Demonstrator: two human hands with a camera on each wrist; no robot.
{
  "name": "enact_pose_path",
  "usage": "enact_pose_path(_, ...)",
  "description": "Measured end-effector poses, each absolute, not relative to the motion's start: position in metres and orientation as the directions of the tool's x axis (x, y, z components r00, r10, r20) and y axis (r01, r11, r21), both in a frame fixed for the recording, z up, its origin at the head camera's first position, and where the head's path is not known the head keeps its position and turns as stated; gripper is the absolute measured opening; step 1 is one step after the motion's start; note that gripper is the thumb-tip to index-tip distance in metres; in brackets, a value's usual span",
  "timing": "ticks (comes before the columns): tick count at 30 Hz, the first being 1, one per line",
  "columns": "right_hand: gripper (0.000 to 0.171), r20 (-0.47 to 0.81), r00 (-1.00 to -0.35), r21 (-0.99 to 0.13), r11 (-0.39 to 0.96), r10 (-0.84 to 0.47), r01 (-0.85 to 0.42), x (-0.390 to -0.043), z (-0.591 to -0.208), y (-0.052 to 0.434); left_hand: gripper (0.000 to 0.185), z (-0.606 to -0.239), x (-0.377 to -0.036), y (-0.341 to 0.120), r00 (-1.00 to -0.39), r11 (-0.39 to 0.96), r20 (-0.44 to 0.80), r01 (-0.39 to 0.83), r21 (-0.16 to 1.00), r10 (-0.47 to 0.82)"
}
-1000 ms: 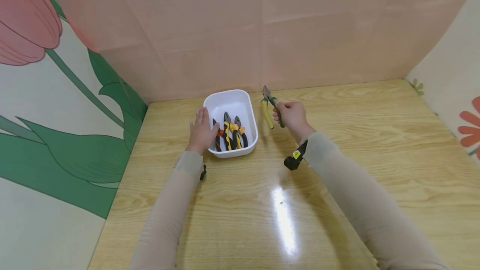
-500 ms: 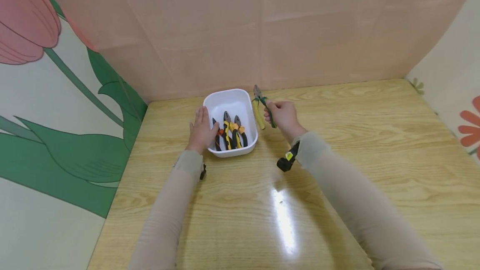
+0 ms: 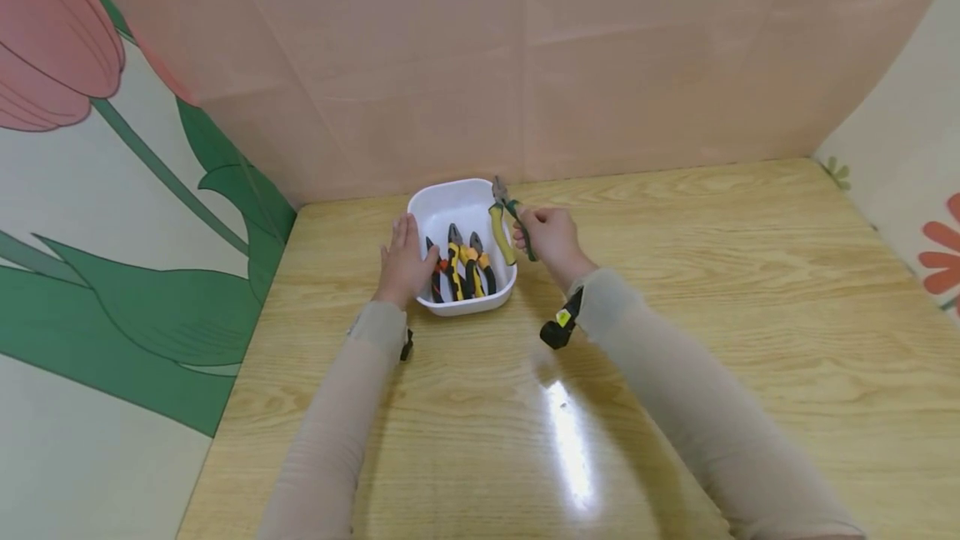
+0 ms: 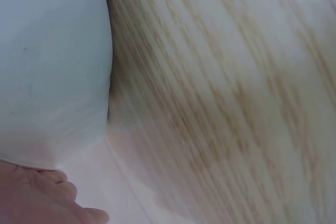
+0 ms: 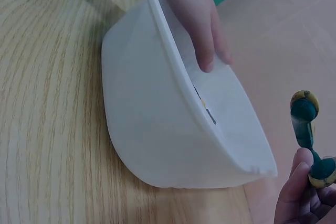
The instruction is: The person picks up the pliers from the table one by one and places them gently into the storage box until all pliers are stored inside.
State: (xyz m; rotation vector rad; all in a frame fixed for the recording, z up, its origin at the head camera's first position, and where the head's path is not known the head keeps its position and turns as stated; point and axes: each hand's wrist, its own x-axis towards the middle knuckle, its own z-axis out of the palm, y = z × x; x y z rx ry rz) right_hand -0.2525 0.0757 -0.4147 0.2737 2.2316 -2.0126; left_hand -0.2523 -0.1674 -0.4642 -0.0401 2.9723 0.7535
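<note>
Pliers (image 3: 501,227) with yellow-and-green handles and grey metal jaws overlap the right rim of a white plastic bin (image 3: 468,305) in the head view. My right hand (image 3: 551,238) grips them by one handle; the other handle is spread away toward the bin. The right wrist view shows the handle ends of the pliers (image 5: 304,111) level with the bin's rim. My left hand (image 3: 402,261) rests on the bin's left rim with fingers extended and thumb over the inside. Several pliers (image 3: 457,269) with black, yellow and orange handles lie in the bin, jaws pointing away from me.
The bin stands on a wood-grain table (image 3: 697,290) near a pinkish sheet (image 3: 517,65) hanging at the back. A panel with painted tulips (image 3: 150,232) borders the left side, and a flowered panel (image 3: 900,148) the right. A light reflection shows on the tabletop.
My right hand has moved left with the pliers, from beside the bin to over its right rim. My left hand, the bin and the pliers inside have stayed put.
</note>
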Motion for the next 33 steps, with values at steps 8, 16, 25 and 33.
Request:
enact_pose_path(8, 0.044, -0.239, -0.971, -0.963, 0.120, 0.021, 0.240, -0.249, -0.417, 0.063, 0.082, -0.464, -0.252, -0.168, -0.995, 0.876, -0.099, -0.051, 0.480, -0.003)
enact_pose_path(16, 0.045, -0.261, -0.965, -0.953, 0.163, -0.002, 0.257, -0.247, -0.419, 0.054, 0.082, -0.462, -0.251, -0.167, -0.995, 0.874, -0.099, -0.049, 0.484, -0.002)
enact_pose_path(25, 0.046, -0.255, -0.967, -0.952, 0.174, 0.000, 0.251, -0.243, -0.420, 0.044, 0.081, -0.463, -0.251, -0.168, -0.995, 0.873, -0.095, -0.048, 0.485, -0.001)
enact_pose_path(33, 0.047, -0.256, -0.966, -0.958, 0.134, -0.013, 0.253, -0.243, -0.420, 0.036, 0.082, -0.462, -0.250, -0.168, -0.996, 0.868, -0.092, -0.049, 0.494, -0.004)
